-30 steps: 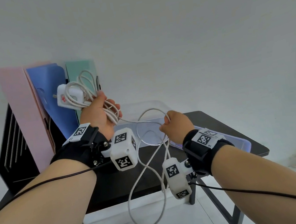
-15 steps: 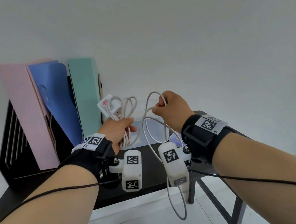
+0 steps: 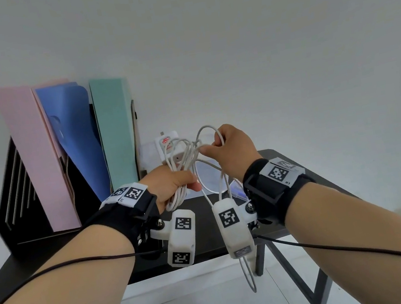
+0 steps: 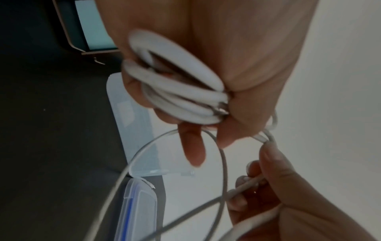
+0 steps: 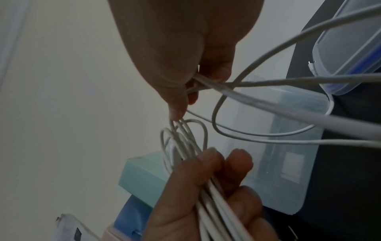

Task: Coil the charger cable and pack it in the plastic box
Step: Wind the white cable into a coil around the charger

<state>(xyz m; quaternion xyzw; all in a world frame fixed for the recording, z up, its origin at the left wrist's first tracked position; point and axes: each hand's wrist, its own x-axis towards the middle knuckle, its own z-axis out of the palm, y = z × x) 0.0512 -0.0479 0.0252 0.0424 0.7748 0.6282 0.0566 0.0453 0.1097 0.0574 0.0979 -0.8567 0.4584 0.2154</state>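
Note:
My left hand point(image 3: 172, 182) grips a bundle of white charger cable point(image 3: 181, 170) loops above the black table; the white charger plug point(image 3: 168, 143) sticks up behind the loops. The left wrist view shows the cable point(image 4: 177, 94) packed in my left hand point(image 4: 216, 73). My right hand point(image 3: 230, 149) pinches a strand just right of the bundle, and a loose loop hangs down past the table edge. In the right wrist view my right hand point(image 5: 185, 78) pinches the cable point(image 5: 268, 106). The clear plastic box point(image 5: 288, 154) sits on the table beyond both hands, mostly hidden in the head view.
A black file rack point(image 3: 12, 197) with pink, blue and green folders point(image 3: 114, 128) stands at the table's back left. The box's clear lid point(image 4: 138, 208) with a blue seal lies beside the box. The black table point(image 3: 52, 251) ends close to me; a white wall is behind.
Both hands have come together over the table. My right hand rose toward the bundle, and the hanging loop below has grown shorter. My left hand dropped and moved right.

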